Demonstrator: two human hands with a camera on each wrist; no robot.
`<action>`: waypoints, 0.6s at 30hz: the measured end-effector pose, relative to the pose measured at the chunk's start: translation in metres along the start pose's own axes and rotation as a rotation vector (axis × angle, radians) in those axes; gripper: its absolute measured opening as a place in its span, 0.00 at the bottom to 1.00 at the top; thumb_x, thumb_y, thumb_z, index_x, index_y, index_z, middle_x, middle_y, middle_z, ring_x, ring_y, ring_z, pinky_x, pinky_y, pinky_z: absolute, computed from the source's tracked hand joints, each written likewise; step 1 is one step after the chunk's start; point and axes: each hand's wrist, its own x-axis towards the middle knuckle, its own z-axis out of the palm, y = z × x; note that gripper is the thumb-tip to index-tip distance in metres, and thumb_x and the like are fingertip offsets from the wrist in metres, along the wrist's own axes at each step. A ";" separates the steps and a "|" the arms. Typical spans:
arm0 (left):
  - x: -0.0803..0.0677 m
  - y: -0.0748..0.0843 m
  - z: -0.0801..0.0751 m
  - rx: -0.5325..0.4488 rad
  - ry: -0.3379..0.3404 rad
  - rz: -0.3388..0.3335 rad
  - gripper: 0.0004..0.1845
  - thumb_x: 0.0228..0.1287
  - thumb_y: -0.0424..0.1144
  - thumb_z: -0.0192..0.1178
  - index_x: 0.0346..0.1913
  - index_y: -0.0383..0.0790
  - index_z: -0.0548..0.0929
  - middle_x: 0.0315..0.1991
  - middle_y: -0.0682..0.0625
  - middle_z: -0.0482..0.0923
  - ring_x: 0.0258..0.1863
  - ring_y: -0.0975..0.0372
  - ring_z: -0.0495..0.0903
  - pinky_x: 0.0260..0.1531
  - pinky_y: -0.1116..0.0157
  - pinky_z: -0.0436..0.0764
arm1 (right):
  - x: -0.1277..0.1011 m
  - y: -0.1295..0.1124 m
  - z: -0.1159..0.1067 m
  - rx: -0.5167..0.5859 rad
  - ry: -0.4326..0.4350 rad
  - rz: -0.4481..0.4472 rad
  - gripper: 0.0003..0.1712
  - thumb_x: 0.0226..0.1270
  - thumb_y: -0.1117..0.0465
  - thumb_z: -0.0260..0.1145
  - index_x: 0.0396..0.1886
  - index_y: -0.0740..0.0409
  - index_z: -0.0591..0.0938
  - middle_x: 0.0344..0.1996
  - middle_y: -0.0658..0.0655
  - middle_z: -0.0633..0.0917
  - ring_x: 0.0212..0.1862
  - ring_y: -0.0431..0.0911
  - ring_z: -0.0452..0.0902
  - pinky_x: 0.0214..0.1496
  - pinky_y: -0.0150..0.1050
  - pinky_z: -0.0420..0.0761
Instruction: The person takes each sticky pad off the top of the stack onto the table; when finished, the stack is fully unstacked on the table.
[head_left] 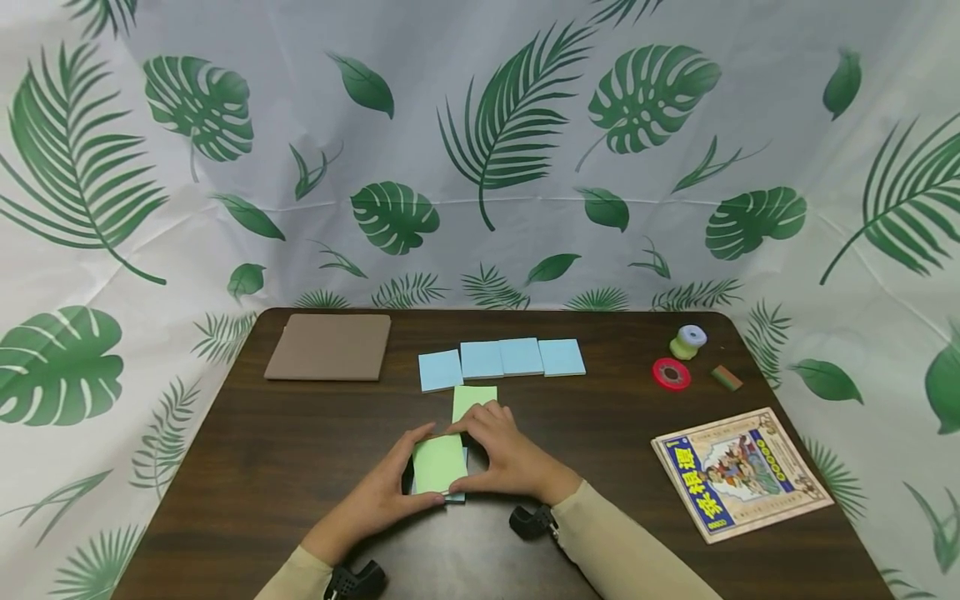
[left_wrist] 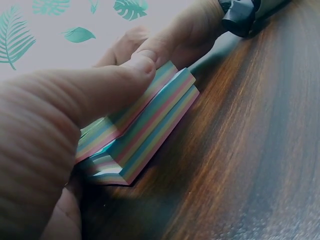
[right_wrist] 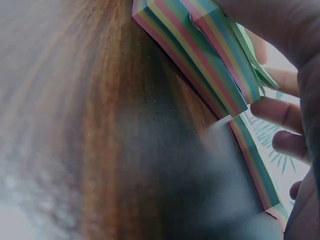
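Observation:
A block of sticky notes (head_left: 439, 467) with a green top sheet and rainbow-striped edges (left_wrist: 150, 130) lies on the dark wooden table (head_left: 247, 450) in front of me. My left hand (head_left: 390, 492) grips its left side, thumb on the near edge and fingers at the far corner. My right hand (head_left: 504, 454) holds the right side, thumb at the near corner and fingers on top. In the wrist views the upper part of the block (right_wrist: 220, 45) sits shifted off the lower part. A loose green note (head_left: 474, 398) lies just beyond my fingers.
A row of several light blue notes (head_left: 501, 360) lies further back. A brown pad (head_left: 330, 347) is at the back left. At the right are a comic booklet (head_left: 738, 471), a red tape roll (head_left: 671, 373), a small spool (head_left: 687, 341) and an eraser (head_left: 726, 377).

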 end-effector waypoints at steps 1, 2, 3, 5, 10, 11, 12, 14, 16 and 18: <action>0.000 0.000 0.000 0.007 0.002 0.006 0.56 0.64 0.55 0.80 0.87 0.49 0.59 0.77 0.52 0.72 0.63 0.60 0.77 0.62 0.57 0.78 | -0.001 0.000 0.000 0.008 0.002 0.004 0.45 0.60 0.25 0.77 0.72 0.35 0.75 0.60 0.40 0.78 0.58 0.39 0.64 0.64 0.45 0.61; 0.000 0.001 0.000 0.014 0.005 0.010 0.56 0.64 0.55 0.80 0.87 0.48 0.59 0.77 0.51 0.72 0.62 0.61 0.77 0.62 0.57 0.78 | -0.001 0.000 0.000 0.016 0.003 0.008 0.44 0.61 0.26 0.77 0.72 0.35 0.75 0.60 0.40 0.78 0.59 0.39 0.64 0.63 0.45 0.61; 0.000 0.001 0.000 0.022 0.006 0.015 0.55 0.64 0.55 0.80 0.87 0.48 0.59 0.76 0.51 0.72 0.62 0.60 0.77 0.61 0.57 0.78 | -0.002 0.000 0.000 0.021 0.006 0.009 0.44 0.61 0.26 0.77 0.72 0.35 0.74 0.61 0.40 0.78 0.59 0.39 0.65 0.63 0.45 0.61; 0.000 0.001 0.000 0.031 0.005 0.017 0.56 0.64 0.55 0.80 0.87 0.48 0.58 0.75 0.51 0.72 0.62 0.60 0.77 0.62 0.55 0.79 | -0.004 0.000 0.000 0.034 0.020 0.008 0.44 0.62 0.28 0.78 0.71 0.37 0.74 0.61 0.41 0.78 0.59 0.39 0.65 0.62 0.45 0.61; 0.000 0.001 0.001 0.030 -0.006 -0.008 0.57 0.64 0.57 0.80 0.88 0.49 0.56 0.78 0.50 0.70 0.73 0.55 0.74 0.69 0.45 0.76 | -0.011 0.000 0.000 0.077 0.066 0.037 0.44 0.62 0.33 0.82 0.72 0.40 0.73 0.61 0.42 0.79 0.60 0.41 0.67 0.62 0.47 0.61; 0.000 0.001 0.001 0.026 -0.008 -0.015 0.57 0.64 0.57 0.79 0.88 0.50 0.56 0.78 0.49 0.70 0.74 0.54 0.73 0.71 0.43 0.75 | -0.013 0.000 0.000 0.092 0.076 0.054 0.44 0.62 0.35 0.82 0.72 0.41 0.72 0.62 0.42 0.78 0.61 0.41 0.67 0.63 0.48 0.63; 0.000 0.001 0.001 0.021 -0.009 -0.018 0.57 0.64 0.57 0.79 0.88 0.51 0.56 0.79 0.49 0.70 0.76 0.53 0.72 0.72 0.42 0.74 | -0.015 0.000 -0.001 0.105 0.094 0.069 0.44 0.63 0.38 0.82 0.73 0.42 0.72 0.62 0.43 0.79 0.61 0.42 0.68 0.64 0.48 0.64; 0.001 0.001 0.001 0.006 -0.012 -0.020 0.58 0.63 0.57 0.80 0.88 0.53 0.55 0.79 0.50 0.70 0.79 0.51 0.70 0.74 0.40 0.71 | -0.020 0.001 -0.004 0.159 0.137 0.111 0.41 0.67 0.45 0.82 0.73 0.44 0.71 0.61 0.45 0.80 0.60 0.42 0.72 0.65 0.48 0.70; 0.001 0.000 0.001 0.001 -0.010 -0.015 0.58 0.63 0.57 0.80 0.88 0.53 0.55 0.79 0.51 0.72 0.79 0.52 0.70 0.75 0.40 0.70 | -0.024 0.002 -0.007 0.215 0.197 0.141 0.36 0.71 0.53 0.80 0.72 0.46 0.72 0.55 0.48 0.82 0.53 0.42 0.76 0.58 0.45 0.77; 0.001 0.000 0.001 -0.007 -0.010 -0.002 0.57 0.64 0.57 0.80 0.87 0.52 0.56 0.79 0.52 0.73 0.79 0.53 0.71 0.76 0.41 0.70 | -0.026 0.004 -0.009 0.273 0.270 0.155 0.30 0.75 0.60 0.76 0.70 0.50 0.73 0.45 0.49 0.83 0.43 0.41 0.77 0.46 0.41 0.80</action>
